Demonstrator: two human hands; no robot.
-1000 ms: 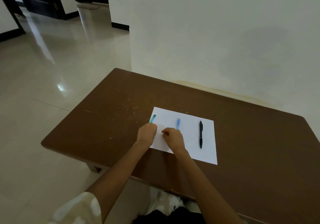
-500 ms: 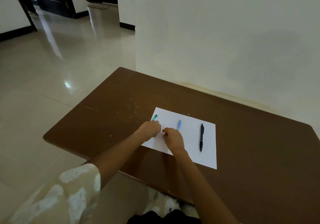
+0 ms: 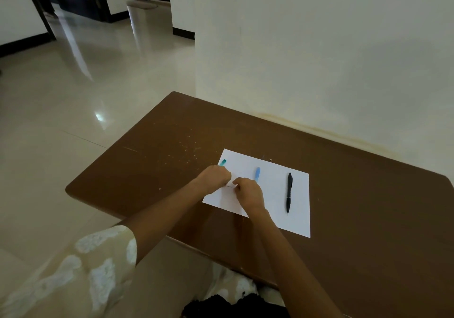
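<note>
A white sheet of paper (image 3: pixel 277 202) lies on the brown table (image 3: pixel 368 219). My left hand (image 3: pixel 215 178) rests curled on the sheet's left part, and the end of a teal pen (image 3: pixel 223 162) sticks out beyond its knuckles. My right hand (image 3: pixel 248 194) is curled just to its right, and a thin dark rod (image 3: pixel 229 186) runs between the two hands, pinched in the right fingertips. Beyond the right hand a light blue pen (image 3: pixel 257 173) shows, its lower part hidden. A black pen (image 3: pixel 289 192) lies alone on the sheet's right side.
The table's far edge meets a pale wall (image 3: pixel 319 59). Light specks (image 3: pixel 186 145) dot the tabletop beyond the sheet. A glossy tiled floor (image 3: pixel 61 121) spreads to the left, with dark doorways at the far end.
Both hands stay at the same spot on the sheet, a little closer together than a second ago. The thin rod now shows between them. My view has shifted slightly.
</note>
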